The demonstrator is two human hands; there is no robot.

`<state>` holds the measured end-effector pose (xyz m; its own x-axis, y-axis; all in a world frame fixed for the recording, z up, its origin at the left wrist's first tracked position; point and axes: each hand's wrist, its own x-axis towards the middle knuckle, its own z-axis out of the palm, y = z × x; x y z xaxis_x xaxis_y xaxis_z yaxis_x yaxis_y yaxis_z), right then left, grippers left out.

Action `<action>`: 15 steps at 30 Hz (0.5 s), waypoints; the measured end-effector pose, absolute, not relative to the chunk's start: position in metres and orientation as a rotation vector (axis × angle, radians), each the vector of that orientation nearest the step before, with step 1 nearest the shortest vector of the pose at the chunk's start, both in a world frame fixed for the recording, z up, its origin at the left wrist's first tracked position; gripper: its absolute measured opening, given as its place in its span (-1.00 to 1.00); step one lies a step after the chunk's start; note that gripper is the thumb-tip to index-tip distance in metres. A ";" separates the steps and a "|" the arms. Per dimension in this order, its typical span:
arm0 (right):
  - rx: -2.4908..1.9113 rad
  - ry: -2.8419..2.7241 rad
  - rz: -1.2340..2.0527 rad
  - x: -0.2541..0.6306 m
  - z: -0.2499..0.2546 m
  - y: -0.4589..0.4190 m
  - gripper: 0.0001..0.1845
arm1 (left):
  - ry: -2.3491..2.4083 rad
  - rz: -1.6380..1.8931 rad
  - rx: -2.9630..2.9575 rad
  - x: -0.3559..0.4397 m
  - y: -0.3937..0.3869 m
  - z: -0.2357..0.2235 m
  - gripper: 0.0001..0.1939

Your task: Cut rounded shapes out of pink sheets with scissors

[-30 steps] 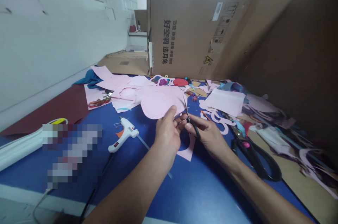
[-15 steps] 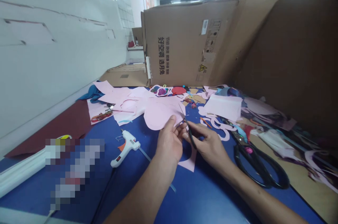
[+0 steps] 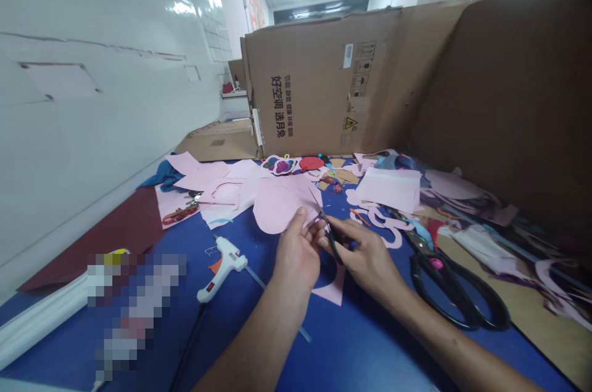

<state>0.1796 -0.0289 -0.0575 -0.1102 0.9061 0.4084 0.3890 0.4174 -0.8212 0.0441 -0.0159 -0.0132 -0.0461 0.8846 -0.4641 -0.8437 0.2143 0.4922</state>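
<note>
My left hand point(image 3: 300, 247) pinches a pink sheet of paper point(image 3: 280, 201) at its near right edge, palm turned up. The sheet has a rounded outline at its left. In my right hand point(image 3: 363, 250) is a pair of small black-handled scissors point(image 3: 332, 243), blades pointing up and away across the right part of the sheet. The two hands nearly meet where the blades cross the paper. Below them a pink offcut point(image 3: 332, 290) with a curved edge shows against the blue table; whether it joins the sheet is hidden by the hands.
A white glue gun point(image 3: 224, 265) lies left of my arm. Large black-handled scissors point(image 3: 457, 287) lie at the right. Pink paper scraps point(image 3: 383, 225) and a white sheet point(image 3: 388, 188) sit beyond. A cardboard box point(image 3: 324, 84) stands across the back, with a dark red sheet point(image 3: 102, 238) at left.
The camera view has tilted up slightly, so the scene sits a little lower. Both hands keep their hold on the paper and small scissors, with hardly any shift between them.
</note>
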 end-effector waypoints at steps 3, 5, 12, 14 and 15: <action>-1.124 -1.676 0.697 0.179 -0.060 -0.027 -0.50 | 0.807 1.402 0.064 0.044 -0.017 -0.012 -0.90; -1.114 -1.664 0.722 0.179 -0.061 -0.027 -0.50 | 0.814 1.396 0.056 0.044 -0.017 -0.012 -0.90; -1.125 -1.615 0.817 0.177 -0.064 -0.028 -0.49 | 0.809 1.439 0.069 0.045 -0.016 -0.012 -0.92; -1.118 -1.591 0.857 0.177 -0.065 -0.028 -0.47 | 0.812 1.447 0.072 0.045 -0.017 -0.012 -0.92; -1.116 -1.577 0.874 0.176 -0.065 -0.028 -0.47 | 0.813 1.450 0.073 0.046 -0.017 -0.011 -0.92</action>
<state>0.1764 -0.0281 -0.0654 -0.1008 0.9474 0.3036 0.2448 0.3194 -0.9154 0.0456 -0.0167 -0.0114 -0.0908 0.8910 -0.4448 -0.8442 0.1680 0.5090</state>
